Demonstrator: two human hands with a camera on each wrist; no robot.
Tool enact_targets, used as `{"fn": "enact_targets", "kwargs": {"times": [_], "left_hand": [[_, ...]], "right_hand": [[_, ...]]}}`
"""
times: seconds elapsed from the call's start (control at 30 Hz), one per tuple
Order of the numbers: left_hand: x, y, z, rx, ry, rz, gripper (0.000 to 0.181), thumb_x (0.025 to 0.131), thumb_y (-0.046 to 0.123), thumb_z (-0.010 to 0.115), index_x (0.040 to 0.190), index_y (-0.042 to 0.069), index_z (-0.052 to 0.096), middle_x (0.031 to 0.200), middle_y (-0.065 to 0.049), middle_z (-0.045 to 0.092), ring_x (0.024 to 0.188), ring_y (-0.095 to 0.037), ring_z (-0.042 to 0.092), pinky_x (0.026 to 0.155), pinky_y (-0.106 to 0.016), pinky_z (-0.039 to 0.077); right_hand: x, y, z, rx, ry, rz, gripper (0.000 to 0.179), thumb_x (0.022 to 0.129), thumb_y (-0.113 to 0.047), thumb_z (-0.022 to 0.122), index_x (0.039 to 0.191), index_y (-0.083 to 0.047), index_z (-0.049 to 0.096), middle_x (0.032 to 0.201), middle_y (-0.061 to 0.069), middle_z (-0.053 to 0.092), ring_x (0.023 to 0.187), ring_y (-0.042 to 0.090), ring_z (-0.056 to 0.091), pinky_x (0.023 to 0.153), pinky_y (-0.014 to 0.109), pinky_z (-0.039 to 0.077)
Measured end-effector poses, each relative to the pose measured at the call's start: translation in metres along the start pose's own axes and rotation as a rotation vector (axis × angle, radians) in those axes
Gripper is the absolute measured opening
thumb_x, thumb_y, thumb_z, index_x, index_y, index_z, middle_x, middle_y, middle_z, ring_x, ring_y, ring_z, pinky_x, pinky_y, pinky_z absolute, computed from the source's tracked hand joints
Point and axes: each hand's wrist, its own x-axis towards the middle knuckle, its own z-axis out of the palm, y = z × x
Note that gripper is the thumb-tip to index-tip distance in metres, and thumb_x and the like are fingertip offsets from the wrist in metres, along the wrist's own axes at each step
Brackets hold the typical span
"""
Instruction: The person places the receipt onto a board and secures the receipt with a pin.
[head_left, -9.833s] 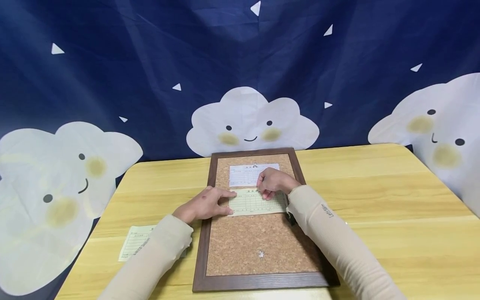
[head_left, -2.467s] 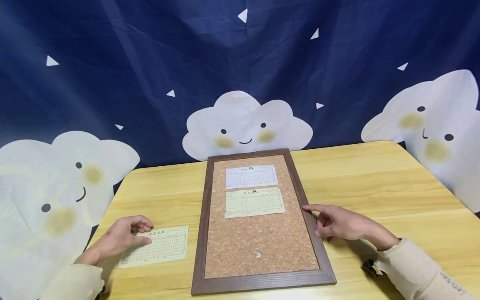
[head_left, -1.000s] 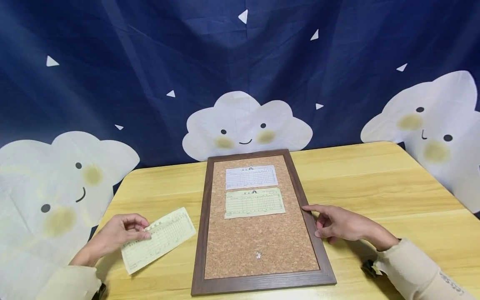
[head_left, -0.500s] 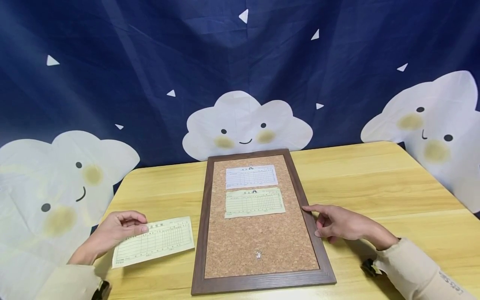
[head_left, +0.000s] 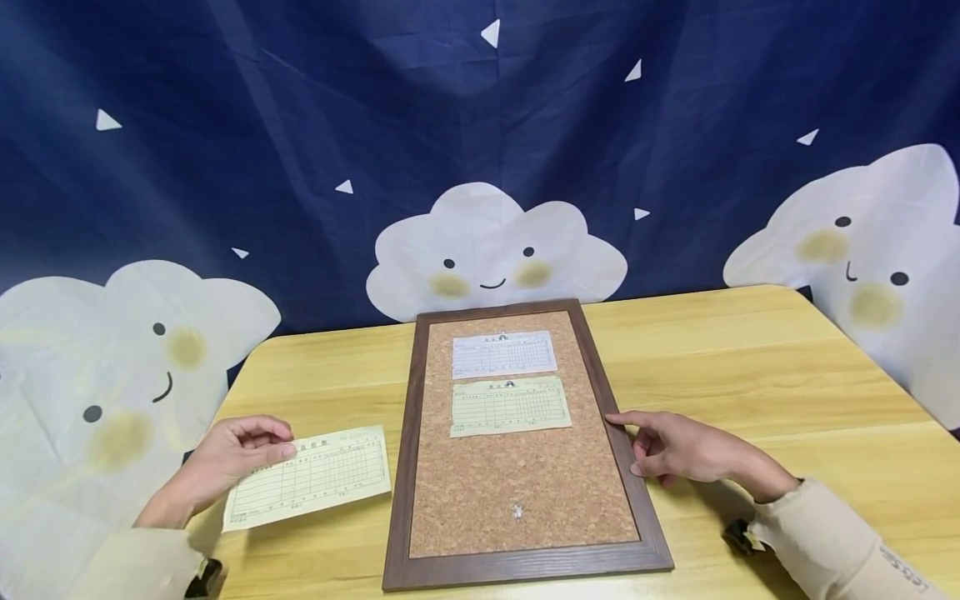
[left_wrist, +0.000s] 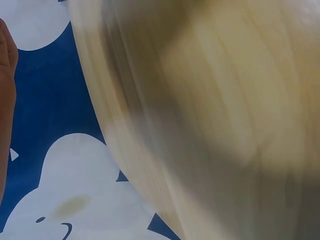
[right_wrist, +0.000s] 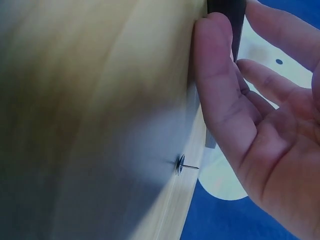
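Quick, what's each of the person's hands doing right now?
Left hand: holding a pale yellow paper form.
Right hand: open, touching the corkboard's brown frame.

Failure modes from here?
The right hand could get pricked: a thumbtack sits near it on the table, point up. The loose slip, held only by the left hand near its top edge, might snag on the neighbouring frame and crease.

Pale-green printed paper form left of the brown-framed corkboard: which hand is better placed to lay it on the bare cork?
Probably the left hand: it pinches the paper form beside the corkboard, while the right hand touches its brown frame and holds no paper.
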Motion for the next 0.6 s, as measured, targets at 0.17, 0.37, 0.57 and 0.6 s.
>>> {"fn": "enact_targets", "kwargs": {"times": [0.17,0.37,0.57,0.6], "left_hand": [[0.0,0.002,0.005,-0.031,0.002,0.03,0.012,0.089,-0.009,0.068,0.099,-0.003,0.07,0.091,0.005,0.073,0.077,-0.007,0.067,0.065,-0.022,0.055],[0.002,0.005,0.013,-0.06,-0.004,0.068,0.014,0.088,-0.01,0.069,0.098,-0.001,0.071,0.09,0.004,0.073,0.076,-0.006,0.067,0.063,-0.022,0.055],[0.005,0.01,0.02,0.006,0.003,0.038,0.012,0.088,-0.005,0.072,0.099,-0.008,0.069,0.092,0.006,0.072,0.077,-0.006,0.067,0.066,-0.022,0.056],[0.006,0.011,0.021,0.017,0.004,0.03,0.014,0.088,-0.004,0.072,0.1,-0.01,0.067,0.092,0.006,0.071,0.077,-0.007,0.067,0.066,-0.022,0.056]], "right_hand": [[0.001,-0.001,0.0,0.006,-0.007,0.005,0.072,0.092,0.0,0.067,0.152,0.008,0.028,0.084,0.007,0.055,0.067,0.017,0.057,0.052,0.03,0.053],[0.0,-0.001,-0.001,0.009,-0.019,0.005,0.071,0.094,-0.001,0.066,0.152,0.008,0.028,0.083,0.007,0.054,0.066,0.017,0.056,0.051,0.029,0.052],[0.0,0.0,-0.002,0.008,-0.023,0.003,0.07,0.094,-0.001,0.066,0.152,0.008,0.028,0.083,0.006,0.054,0.066,0.016,0.056,0.051,0.028,0.051],[0.0,0.001,-0.002,0.007,-0.024,0.002,0.07,0.094,-0.001,0.066,0.152,0.009,0.028,0.083,0.006,0.054,0.066,0.016,0.056,0.05,0.028,0.051]]}}
